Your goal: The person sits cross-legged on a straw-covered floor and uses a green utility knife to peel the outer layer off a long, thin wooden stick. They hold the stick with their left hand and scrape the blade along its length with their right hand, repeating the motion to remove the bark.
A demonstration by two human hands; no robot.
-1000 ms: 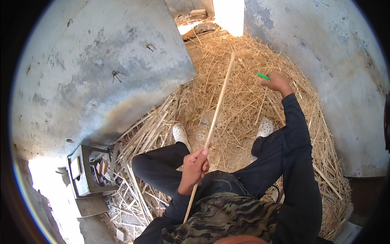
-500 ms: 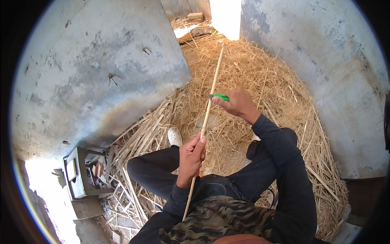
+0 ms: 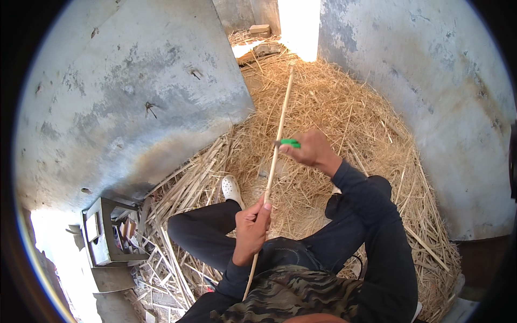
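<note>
A long, thin, pale wooden stick (image 3: 283, 116) runs slanting from my lap to well beyond my hands, over the straw. My left hand (image 3: 252, 227) is wrapped round its lower part, thumb lying along it. Farther up, my right hand (image 3: 312, 149) is closed on a green-handled knife (image 3: 290, 143). The knife's dark blade meets the stick or lies right against it; whether it bites into the wood is too small to tell. The stick's lower end rests by my camouflage-patterned shirt (image 3: 291, 293).
Loose straw and shavings (image 3: 334, 107) cover the floor around my crossed legs. Split strips (image 3: 188, 167) lie to the left, near an open-sided box (image 3: 110, 253) with bits inside. Worn grey walls (image 3: 124, 86) flank me; bricks (image 3: 260, 30) sit by the bright gap ahead.
My right hand and the knife have come down along the stick toward me. My left hand has also shifted lower, still round the stick. The view has tilted slightly.
</note>
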